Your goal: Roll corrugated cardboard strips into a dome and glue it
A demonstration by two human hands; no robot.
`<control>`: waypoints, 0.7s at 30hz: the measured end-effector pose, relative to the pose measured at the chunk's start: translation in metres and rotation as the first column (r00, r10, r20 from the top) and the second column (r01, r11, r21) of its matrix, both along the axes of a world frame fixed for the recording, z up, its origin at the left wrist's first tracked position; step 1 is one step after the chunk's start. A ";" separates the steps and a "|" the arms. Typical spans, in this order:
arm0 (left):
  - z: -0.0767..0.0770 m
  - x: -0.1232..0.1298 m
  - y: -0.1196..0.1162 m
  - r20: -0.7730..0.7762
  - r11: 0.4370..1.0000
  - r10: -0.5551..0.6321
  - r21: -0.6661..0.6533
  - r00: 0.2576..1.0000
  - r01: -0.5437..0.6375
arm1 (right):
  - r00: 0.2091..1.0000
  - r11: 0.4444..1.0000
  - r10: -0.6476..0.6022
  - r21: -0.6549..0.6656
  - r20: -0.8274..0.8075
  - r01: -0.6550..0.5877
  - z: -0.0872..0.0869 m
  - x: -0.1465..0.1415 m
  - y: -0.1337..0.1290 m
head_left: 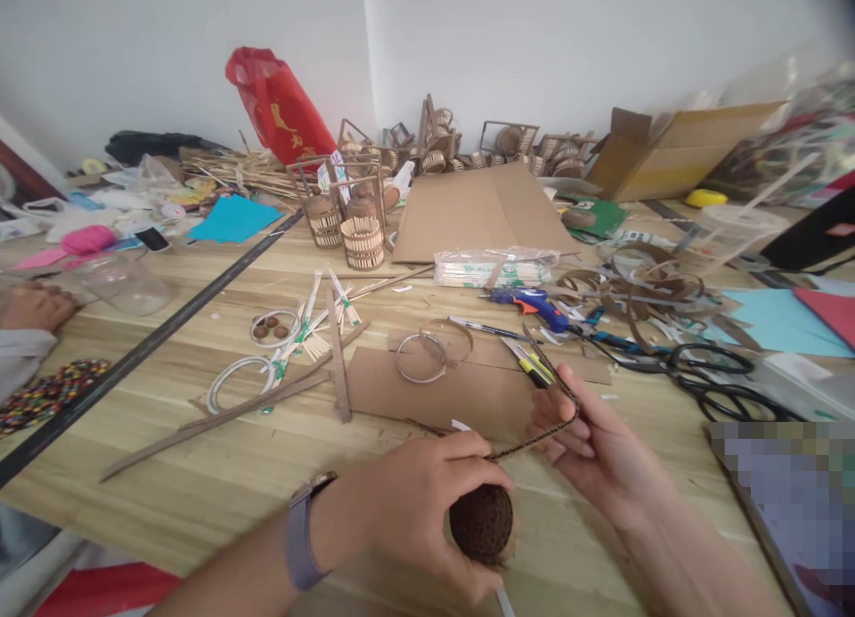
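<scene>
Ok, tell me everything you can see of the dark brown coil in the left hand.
The coil is round, its ridged rings looking like corrugated cardboard. It faces the camera over the wooden table, held around its rim by the left hand. A strip runs toward it from the right hand; any join is hidden.

Dark-brown round cardboard coil [482, 525]: ringed pattern. Brown corrugated cardboard strip [527, 443]: dark ribbed edge. Blue pistol-shaped plastic glue gun [546, 311]: 2 colours with orange trigger. Tall red bag [294, 141]: gold characters. Pale-tan wooden tabletop [180, 501]: streaked grain.
</scene>
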State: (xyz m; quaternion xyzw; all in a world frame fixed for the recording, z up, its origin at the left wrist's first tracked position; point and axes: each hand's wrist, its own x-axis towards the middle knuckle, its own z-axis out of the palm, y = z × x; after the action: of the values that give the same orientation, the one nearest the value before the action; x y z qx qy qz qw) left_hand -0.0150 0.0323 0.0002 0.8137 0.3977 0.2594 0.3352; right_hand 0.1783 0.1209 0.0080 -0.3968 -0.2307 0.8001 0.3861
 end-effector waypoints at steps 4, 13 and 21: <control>-0.001 -0.004 0.001 0.026 1.000 0.025 0.005 0.999 -0.025 | 0.997 0.995 -0.062 -0.076 -0.056 0.057 0.007 0.008 0.005; -0.001 -0.004 0.004 0.092 0.999 0.010 0.032 0.996 -0.013 | 0.924 0.964 -0.261 -0.017 -0.280 0.267 0.020 0.029 0.019; -0.004 -0.005 0.004 0.028 0.999 0.006 0.039 1.000 -0.007 | 0.964 0.970 -0.141 0.165 -0.223 0.180 0.015 0.038 0.019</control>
State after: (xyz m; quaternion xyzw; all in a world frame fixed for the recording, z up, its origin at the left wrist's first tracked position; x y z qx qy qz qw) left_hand -0.0203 0.0365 -0.0042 0.8151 0.3906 0.2795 0.3239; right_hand 0.2166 0.1399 0.0234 -0.2902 -0.2286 0.7787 0.5071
